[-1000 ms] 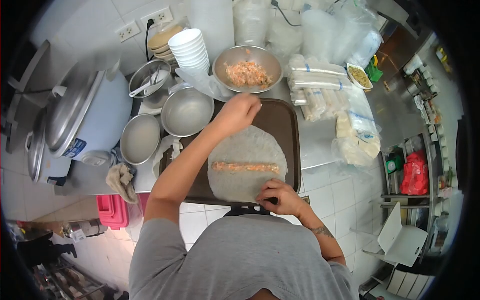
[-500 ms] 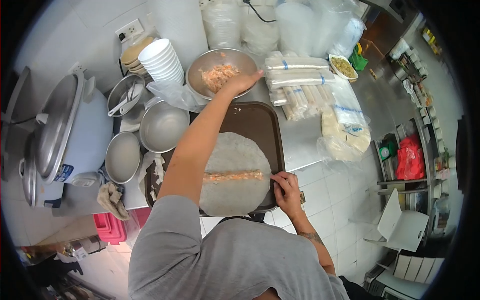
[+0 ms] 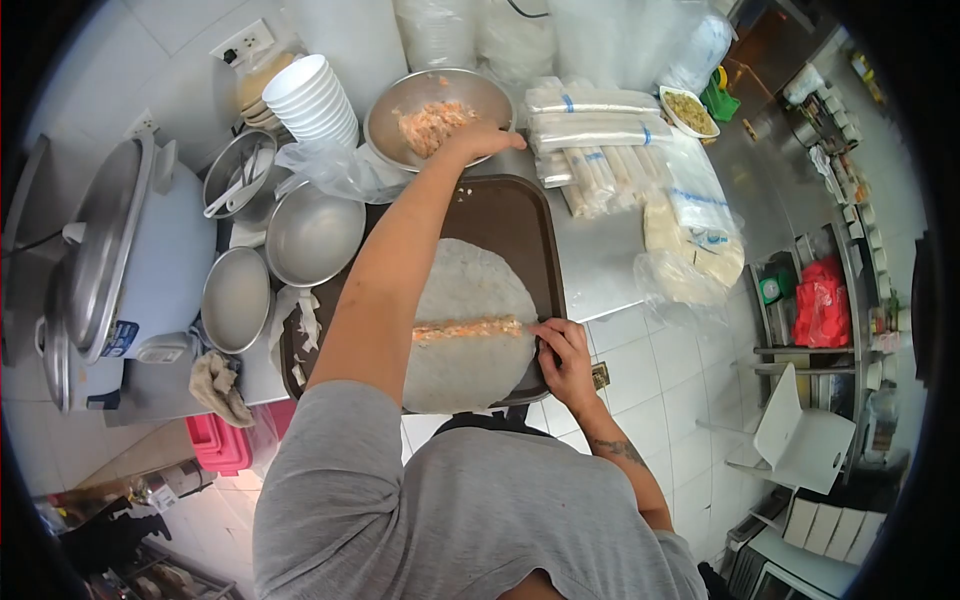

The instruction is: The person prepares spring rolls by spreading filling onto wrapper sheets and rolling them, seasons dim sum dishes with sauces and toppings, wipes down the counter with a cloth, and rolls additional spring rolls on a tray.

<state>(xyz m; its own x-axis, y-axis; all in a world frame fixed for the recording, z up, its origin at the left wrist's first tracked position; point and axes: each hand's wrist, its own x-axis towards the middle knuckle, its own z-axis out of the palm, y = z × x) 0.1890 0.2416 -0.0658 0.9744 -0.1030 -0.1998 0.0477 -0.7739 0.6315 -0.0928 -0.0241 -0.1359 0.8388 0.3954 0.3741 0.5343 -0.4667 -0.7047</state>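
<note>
A round, pale translucent wrapper sheet point(image 3: 470, 285) lies flat on a brown tray point(image 3: 515, 215). Across its middle runs a narrow strip of orange-and-white shredded filling point(image 3: 470, 328). My right hand point(image 3: 566, 358) is at the tray's right rim, fingers curled, fingertips touching the sheet's edge beside the end of the strip. Reaching across the tray, my left hand point(image 3: 486, 140) bends into a steel bowl point(image 3: 390, 105) that holds more shredded filling point(image 3: 432, 125). Its thumb points right over the rim; the other fingers are hidden. My left forearm covers the sheet's left part.
Left of the tray are two steel bowls point(image 3: 315, 235) point(image 3: 237, 300), a pot with utensils point(image 3: 240, 178), stacked white cups point(image 3: 310, 100) and a large cooker point(image 3: 165, 250). Packaged rolls point(image 3: 600, 130), bagged round sheets point(image 3: 690, 245) and a small dish point(image 3: 688, 112) are at right.
The whole view has shifted slightly, so things appear higher. My right fingertips have moved a little left, onto the sheet's edge. My left hand stays at the steel bowl.
</note>
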